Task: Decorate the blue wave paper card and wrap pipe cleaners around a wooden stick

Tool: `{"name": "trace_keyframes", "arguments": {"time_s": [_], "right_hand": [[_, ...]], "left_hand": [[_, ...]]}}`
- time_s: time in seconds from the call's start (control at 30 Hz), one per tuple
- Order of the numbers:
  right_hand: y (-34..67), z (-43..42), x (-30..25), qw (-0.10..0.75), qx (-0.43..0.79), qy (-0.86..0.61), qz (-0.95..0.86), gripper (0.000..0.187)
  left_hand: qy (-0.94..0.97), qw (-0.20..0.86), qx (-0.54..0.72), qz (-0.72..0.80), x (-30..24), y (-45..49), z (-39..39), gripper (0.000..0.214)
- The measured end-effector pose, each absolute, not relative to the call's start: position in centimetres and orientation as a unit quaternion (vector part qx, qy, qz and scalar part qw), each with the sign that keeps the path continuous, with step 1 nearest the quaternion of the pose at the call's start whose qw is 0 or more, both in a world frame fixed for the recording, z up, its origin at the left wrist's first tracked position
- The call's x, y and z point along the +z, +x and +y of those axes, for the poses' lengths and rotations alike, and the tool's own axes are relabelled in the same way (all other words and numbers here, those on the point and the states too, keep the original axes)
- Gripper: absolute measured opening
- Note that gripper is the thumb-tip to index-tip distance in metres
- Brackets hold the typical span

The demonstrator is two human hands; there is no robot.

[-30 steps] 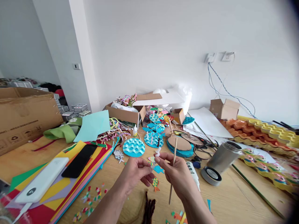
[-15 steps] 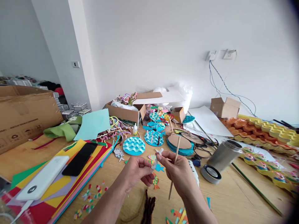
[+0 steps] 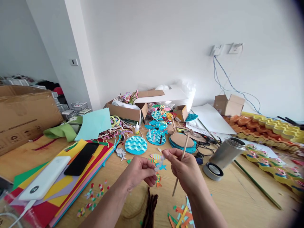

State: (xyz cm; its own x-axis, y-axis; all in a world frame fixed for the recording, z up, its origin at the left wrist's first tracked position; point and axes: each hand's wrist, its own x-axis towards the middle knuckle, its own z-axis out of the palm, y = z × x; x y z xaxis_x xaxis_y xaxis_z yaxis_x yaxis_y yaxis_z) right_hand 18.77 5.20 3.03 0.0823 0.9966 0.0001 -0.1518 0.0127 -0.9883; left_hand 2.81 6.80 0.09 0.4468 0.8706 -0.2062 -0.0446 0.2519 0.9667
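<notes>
My left hand (image 3: 139, 172) is closed in a pinch on the lower end of a whitish translucent strip (image 3: 160, 162). The thumb and forefinger of my right hand (image 3: 184, 169) pinch its upper end, and the same hand holds a thin wooden stick (image 3: 186, 144) slantwise across its fingers. Small paper fish lie on the table just beyond and beneath my fingers: a striped one (image 3: 155, 156), a blue one (image 3: 162, 166) and an orange-green one (image 3: 158, 181). A bundle of dark brown fuzzy stems (image 3: 150, 210) lies in front of me.
Blue wavy-topped discs (image 3: 136, 145) and cardboard ovals (image 3: 182, 140) lie beyond my hands. On the right are an uncapped steel flask (image 3: 226, 153), its lid (image 3: 213, 171) and egg trays (image 3: 266, 128). Coloured sheets (image 3: 78, 180) bear a phone (image 3: 81, 159) and a power bank (image 3: 45, 178).
My right fingertips have moved up and slightly away from my left ones, so more of the strip shows between them. The stick has shifted a little right.
</notes>
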Motion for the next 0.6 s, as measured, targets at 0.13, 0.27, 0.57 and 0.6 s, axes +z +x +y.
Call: {"name": "trace_keyframes", "arguments": {"time_s": [0.13, 0.27, 0.57, 0.6], "right_hand": [[19.1, 5.2, 3.3, 0.546, 0.546, -0.461, -0.439, 0.034], [19.3, 5.1, 3.6, 0.542, 0.572, -0.448, -0.422, 0.032], [19.8, 4.5, 4.2, 0.568, 0.454, -0.518, -0.45, 0.038], [20.0, 4.3, 4.5, 0.593, 0.423, -0.518, -0.449, 0.039]], "left_hand": [[0.515, 0.689, 0.322, 0.394, -0.1, 2.6, 6.7, 0.038], [0.518, 0.695, 0.308, 0.392, -0.1, 2.6, 6.7, 0.041], [0.525, 0.692, 0.302, 0.393, 0.0, 2.0, 7.1, 0.033], [0.537, 0.678, 0.3, 0.404, 0.0, 2.0, 7.2, 0.03]]}}
